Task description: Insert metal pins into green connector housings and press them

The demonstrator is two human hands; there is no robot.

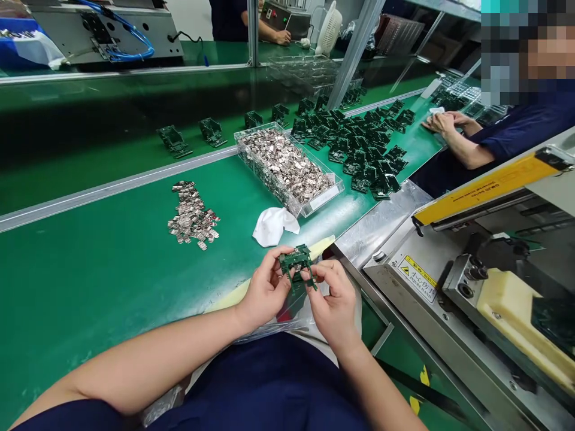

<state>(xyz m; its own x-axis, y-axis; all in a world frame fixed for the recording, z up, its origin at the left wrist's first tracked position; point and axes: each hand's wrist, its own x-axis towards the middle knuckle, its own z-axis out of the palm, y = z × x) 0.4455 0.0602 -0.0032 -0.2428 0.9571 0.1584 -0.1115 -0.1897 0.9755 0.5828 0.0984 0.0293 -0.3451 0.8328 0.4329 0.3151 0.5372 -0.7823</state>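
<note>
A dark green plastic part [296, 258] with a frame-like shape is held up between my two hands, over the table's front edge. My left hand [268, 287] is closed on its left side, thumb in front. Thumb and fingers of my right hand [332, 299] pinch its right side; whether they also hold a small metal piece I cannot tell. Just beyond lies a crumpled white cloth [272, 226]. Small silvery metal pieces [191, 215] form a loose pile on the green table. More of them fill a clear plastic tray [321, 203] behind the cloth.
Many similar green parts [359, 143] are heaped beyond the tray, and several stand along the belt [112, 131]. At my right is a machine [431, 287] with a yellow bar and warning label. A co-worker's hands [442, 123] are at the far right; another person's hand [282, 37] is behind.
</note>
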